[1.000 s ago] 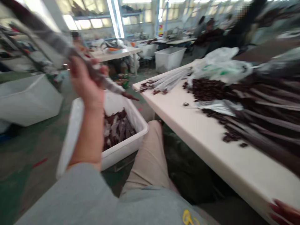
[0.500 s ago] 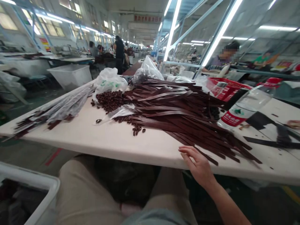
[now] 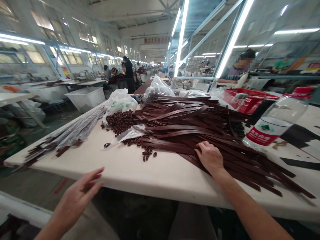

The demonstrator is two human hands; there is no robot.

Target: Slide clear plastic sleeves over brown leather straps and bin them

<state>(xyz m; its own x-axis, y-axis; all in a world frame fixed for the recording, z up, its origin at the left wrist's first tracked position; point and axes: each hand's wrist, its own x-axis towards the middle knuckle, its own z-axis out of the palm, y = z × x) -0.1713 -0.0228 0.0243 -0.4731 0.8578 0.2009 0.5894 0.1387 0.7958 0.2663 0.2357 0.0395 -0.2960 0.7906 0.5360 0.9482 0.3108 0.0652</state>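
The right hand (image 3: 210, 157) has moved from the table edge onto the pile of dark brown leather straps (image 3: 190, 130); it lies palm down on the near straps, and whether its fingers grip one I cannot tell. The left hand (image 3: 80, 193), not visible half a second ago, now is open with spread fingers, below the white table (image 3: 140, 173) edge. Near the pile lie small brown loops (image 3: 120, 121) and a water bottle (image 3: 272, 128), partly cut off.
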